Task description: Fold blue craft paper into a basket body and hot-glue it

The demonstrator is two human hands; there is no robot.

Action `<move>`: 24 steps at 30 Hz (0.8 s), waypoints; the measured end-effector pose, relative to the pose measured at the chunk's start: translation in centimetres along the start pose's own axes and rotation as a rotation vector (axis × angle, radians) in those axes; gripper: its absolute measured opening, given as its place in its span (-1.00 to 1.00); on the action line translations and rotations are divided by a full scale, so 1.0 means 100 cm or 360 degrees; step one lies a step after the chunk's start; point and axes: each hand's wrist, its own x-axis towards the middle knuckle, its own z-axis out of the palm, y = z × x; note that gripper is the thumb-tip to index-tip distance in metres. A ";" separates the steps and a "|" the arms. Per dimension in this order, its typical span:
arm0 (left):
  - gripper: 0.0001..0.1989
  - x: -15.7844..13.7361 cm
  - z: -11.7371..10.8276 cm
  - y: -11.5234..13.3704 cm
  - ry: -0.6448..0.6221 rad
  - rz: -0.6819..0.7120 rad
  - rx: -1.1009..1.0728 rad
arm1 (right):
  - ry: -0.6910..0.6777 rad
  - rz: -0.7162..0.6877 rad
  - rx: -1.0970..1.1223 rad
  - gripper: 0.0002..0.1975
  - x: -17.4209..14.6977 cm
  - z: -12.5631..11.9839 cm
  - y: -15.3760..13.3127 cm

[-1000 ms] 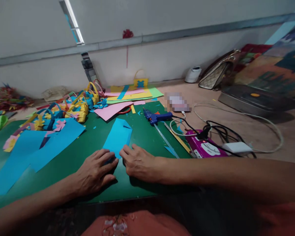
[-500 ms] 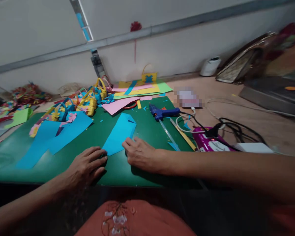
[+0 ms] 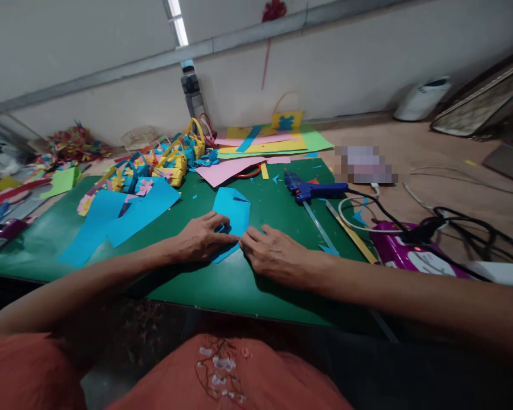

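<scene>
A folded piece of blue paper [image 3: 231,206] lies flat on the green table mat, its far end creased over into a small flap. Across its near left part rests my left hand [image 3: 203,236], fingers bent and thumb pressed toward the right edge. My right hand [image 3: 271,250] pinches the paper's right edge with curled fingers. The two hands almost meet there and cover much of the near half. Further left on the mat are larger blue sheets [image 3: 143,208].
A blue glue gun [image 3: 314,191] with a clear stick lies right of the paper, beside a yellow-handled cutter [image 3: 353,233] and a purple power strip [image 3: 410,250] with cables. Small paper baskets [image 3: 171,165] and stacked coloured sheets [image 3: 277,142] sit at the back.
My left hand has moved right, from beside the paper's corner onto the paper, next to my right hand. The whole view has shifted as the head turned.
</scene>
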 end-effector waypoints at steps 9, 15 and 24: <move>-0.69 0.023 0.010 0.017 -0.0037 -0.0471 -0.0112 | -0.0297 0.0766 0.0330 -0.75 -0.005 -0.010 0.028; -0.68 0.026 0.013 0.003 -0.0026 -0.0306 -0.0148 | -0.0250 0.0851 0.0337 -0.66 0.011 -0.003 0.026; -0.68 0.027 0.013 0.007 -0.0090 -0.0348 -0.0161 | -0.0397 0.0746 0.0229 -0.71 0.018 0.001 0.029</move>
